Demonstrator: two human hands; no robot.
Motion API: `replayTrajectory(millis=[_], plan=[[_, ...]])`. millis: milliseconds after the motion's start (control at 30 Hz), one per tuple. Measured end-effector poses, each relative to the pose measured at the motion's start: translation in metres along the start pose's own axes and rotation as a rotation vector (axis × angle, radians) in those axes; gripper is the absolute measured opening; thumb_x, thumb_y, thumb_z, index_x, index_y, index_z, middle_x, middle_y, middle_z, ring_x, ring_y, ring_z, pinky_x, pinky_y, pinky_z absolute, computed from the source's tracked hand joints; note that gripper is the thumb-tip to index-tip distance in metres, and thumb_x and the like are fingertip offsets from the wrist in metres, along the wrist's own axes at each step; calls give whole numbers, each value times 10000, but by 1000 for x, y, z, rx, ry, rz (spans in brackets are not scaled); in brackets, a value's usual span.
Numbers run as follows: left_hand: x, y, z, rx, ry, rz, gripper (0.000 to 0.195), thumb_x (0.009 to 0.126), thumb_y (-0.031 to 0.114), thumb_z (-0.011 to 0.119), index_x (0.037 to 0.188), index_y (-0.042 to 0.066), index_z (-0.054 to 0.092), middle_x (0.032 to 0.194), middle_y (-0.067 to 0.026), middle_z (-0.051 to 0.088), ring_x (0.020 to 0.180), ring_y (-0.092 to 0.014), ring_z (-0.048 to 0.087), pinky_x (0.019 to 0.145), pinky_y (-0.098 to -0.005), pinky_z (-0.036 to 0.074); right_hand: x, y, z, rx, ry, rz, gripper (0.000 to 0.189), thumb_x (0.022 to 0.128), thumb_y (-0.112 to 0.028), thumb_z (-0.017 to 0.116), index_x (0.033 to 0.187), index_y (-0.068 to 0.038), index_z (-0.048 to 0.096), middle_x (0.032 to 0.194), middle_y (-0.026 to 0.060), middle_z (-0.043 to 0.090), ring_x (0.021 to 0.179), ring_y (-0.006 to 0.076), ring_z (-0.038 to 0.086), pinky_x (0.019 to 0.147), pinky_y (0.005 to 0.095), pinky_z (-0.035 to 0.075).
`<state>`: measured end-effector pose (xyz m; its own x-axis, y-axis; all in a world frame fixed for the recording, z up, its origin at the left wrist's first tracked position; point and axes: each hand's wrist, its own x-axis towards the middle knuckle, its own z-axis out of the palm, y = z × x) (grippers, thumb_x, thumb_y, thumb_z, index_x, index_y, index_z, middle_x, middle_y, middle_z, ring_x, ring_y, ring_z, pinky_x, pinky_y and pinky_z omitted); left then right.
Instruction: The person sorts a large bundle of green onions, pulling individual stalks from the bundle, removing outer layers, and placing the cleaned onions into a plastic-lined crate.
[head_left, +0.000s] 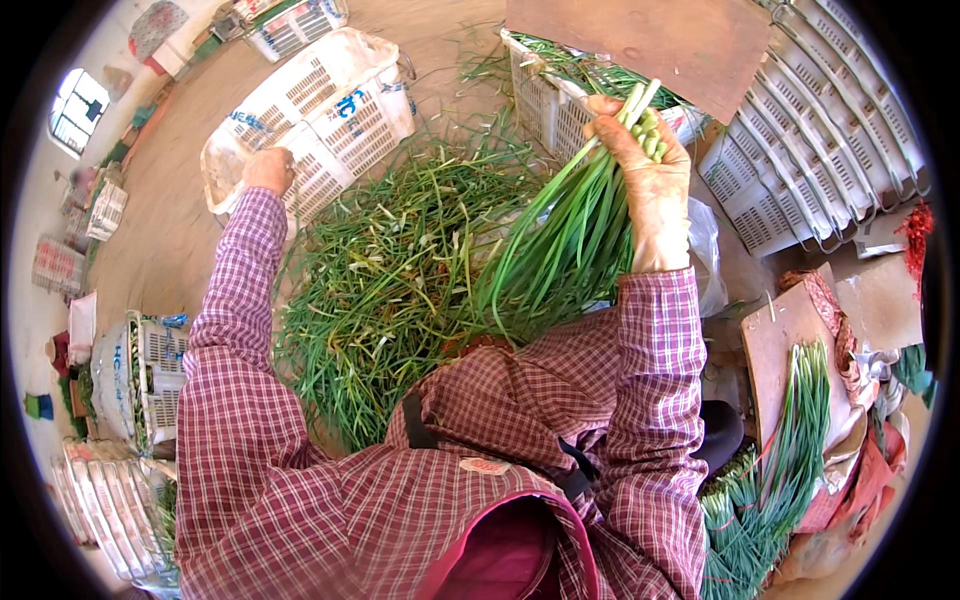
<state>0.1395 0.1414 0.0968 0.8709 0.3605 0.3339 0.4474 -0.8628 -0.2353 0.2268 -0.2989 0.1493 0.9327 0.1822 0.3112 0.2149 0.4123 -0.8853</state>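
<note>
My right hand (634, 150) holds up a bunch of green garlic chives (570, 225), gripped near its pale stem ends. The long leaves hang toward my lap, over the heap. My left hand (268, 171) is stretched out to the near rim of a white plastic crate (349, 124), fingers curled in on the rim; the fingertips are hidden. Little shows inside this crate. Between my arms lies a wide heap of loose leaves and trimmings (397, 262), green mixed with yellowed and brown bits.
Another white crate (551, 105) holds greens under a brown board (637, 45). Stacked white crates (810, 127) stand at right. Tied chive bundles (735, 517) lie low right, beside loose chives (802, 420) on a board (772, 345). More crates (139, 375) stand at left.
</note>
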Motion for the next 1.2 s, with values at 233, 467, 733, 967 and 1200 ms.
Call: replayTrajectory(millis=[233,467,733,967,1200], plan=[[-2,83,-136,-297,101,123,156,742,224,671,769,72,689,737,-117,651,741,-269,630,660,-362,484,9,-32,10,26,-32,5,246,767,-13,669,1005,-1,607,879,55,659,732,113,621,679,222,502],[-8,154,-184,-2217,-553,630,603,811,271,637,1308,51,376,1158,-124,551,961,-138,559,827,-267,487,2,-64,51,104,-155,129,260,780,-79,674,1022,-7,612,908,59,656,730,109,619,650,229,515],[-77,241,-189,-2282,-885,407,487,748,81,661,1171,-21,443,1001,-83,589,875,-176,608,773,-293,509,-2,-58,62,90,-145,143,332,762,-100,690,1064,0,597,945,71,642,784,131,604,681,225,494],[-95,250,-183,-2361,-1095,187,412,752,68,605,1130,-30,475,892,-130,622,761,-227,639,667,-334,548,28,-63,39,-338,-167,144,300,790,-72,642,1079,-20,581,786,74,637,637,111,593,555,214,481],[-117,253,-171,-2346,-1173,237,595,738,98,594,1279,-21,375,901,-149,623,755,-243,637,712,-346,541,33,-56,-2,-330,-221,-99,352,849,-273,585,1140,-76,570,963,114,618,843,172,594,752,294,484]])
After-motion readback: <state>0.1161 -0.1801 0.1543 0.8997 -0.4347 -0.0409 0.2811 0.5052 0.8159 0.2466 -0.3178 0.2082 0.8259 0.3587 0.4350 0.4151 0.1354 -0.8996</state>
